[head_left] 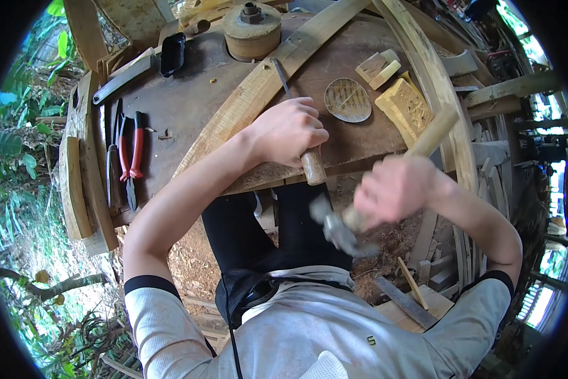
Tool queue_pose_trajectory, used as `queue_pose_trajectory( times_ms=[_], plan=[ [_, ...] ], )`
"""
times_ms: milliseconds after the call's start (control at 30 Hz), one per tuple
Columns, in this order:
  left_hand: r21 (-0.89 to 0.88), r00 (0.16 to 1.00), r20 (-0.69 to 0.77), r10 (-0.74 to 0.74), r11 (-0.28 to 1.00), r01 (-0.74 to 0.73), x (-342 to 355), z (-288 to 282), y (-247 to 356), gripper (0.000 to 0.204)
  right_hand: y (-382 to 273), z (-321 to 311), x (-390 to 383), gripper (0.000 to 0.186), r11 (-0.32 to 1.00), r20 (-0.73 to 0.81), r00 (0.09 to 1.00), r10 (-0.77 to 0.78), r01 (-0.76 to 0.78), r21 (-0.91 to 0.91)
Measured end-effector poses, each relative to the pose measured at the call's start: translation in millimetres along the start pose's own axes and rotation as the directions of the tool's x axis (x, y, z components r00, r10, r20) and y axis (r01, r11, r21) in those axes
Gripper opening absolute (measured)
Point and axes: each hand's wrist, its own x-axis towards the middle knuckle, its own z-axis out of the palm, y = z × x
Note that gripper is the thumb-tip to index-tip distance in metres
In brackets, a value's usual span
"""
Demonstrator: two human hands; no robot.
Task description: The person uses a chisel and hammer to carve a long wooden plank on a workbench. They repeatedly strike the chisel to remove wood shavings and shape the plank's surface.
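Observation:
My left hand (pixel 289 131) is wrapped round a chisel (pixel 313 168) with a wooden handle. Its handle end sticks out toward me, and its thin metal blade points away over a long pale plank (pixel 233 120) lying slantwise on the table. Whether the tip touches the plank is hard to tell. My right hand (pixel 394 189), smeared by motion, grips a hammer (pixel 437 131) by its wooden handle. The hammer's blurred metal head hangs below and to the right of the chisel's butt, apart from it, beyond the table's near edge.
On the brown table (pixel 176 101) lie red-handled pliers (pixel 132 148), a black tray (pixel 172 54), an oval disc (pixel 348 100) and a yellow block (pixel 405 107). A round wooden block with a bolt (pixel 252 31) stands at the back. Curved timber (pixel 432 82) borders the right side.

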Motion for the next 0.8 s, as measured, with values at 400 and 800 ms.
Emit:
queue_pose_trajectory(
  times_ms=[400, 800],
  plan=[
    [0.029, 0.999, 0.01, -0.033, 0.999, 0.033, -3, -1, 1, 0.026, -11, 5, 2, 0.047, 0.997, -0.039, 0.996, -0.078, 0.079, 0.014],
    [-0.003, 0.995, -0.067, -0.076, 0.997, 0.076, -8, 4, 25, 0.028, -51, 9, -3, 0.046, 0.97, -0.029, 0.98, 0.196, -0.189, 0.155]
  ],
)
